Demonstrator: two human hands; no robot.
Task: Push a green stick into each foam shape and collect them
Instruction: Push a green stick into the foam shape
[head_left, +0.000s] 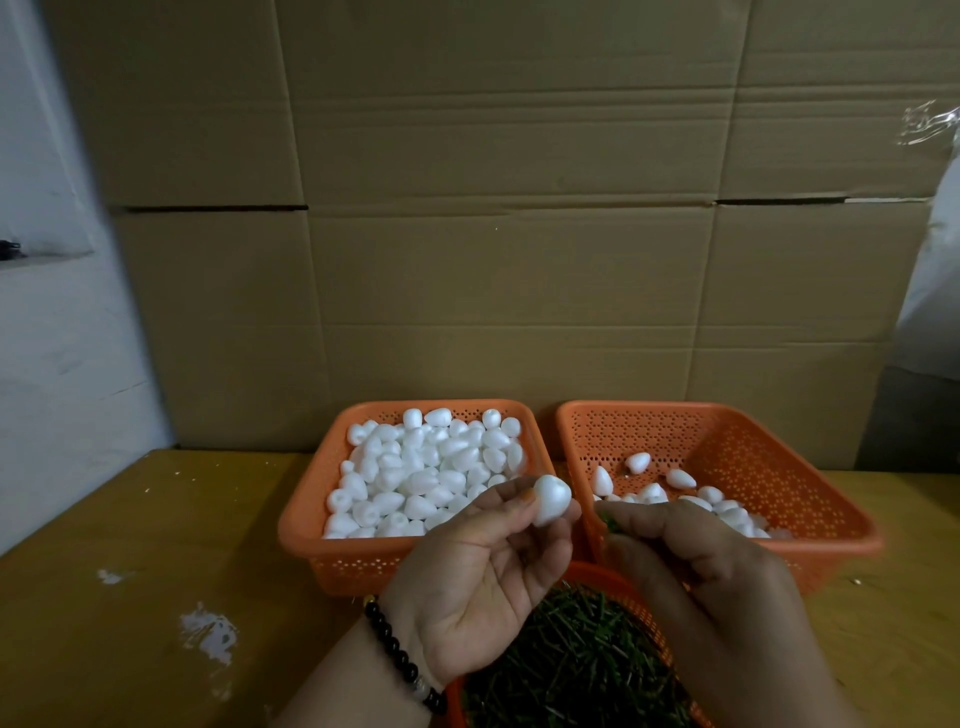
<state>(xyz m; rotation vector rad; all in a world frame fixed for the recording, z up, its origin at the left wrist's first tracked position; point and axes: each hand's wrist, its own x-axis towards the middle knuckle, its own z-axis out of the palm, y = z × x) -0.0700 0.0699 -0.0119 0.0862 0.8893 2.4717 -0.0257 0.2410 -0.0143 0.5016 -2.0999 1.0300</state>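
Head view: left hand (483, 582) pinches 1 foam shape (551, 500) at its fingertips, raised to meet the green stick (609, 522) the right hand (691, 566) pinches just beside it, ready for insertion.

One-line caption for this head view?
Left hand holds foam shape; right hand pinches green stick beside it.

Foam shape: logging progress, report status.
Left hand pinches foam shape. Right hand pinches green stick, not yet inserted. Nothing between them.
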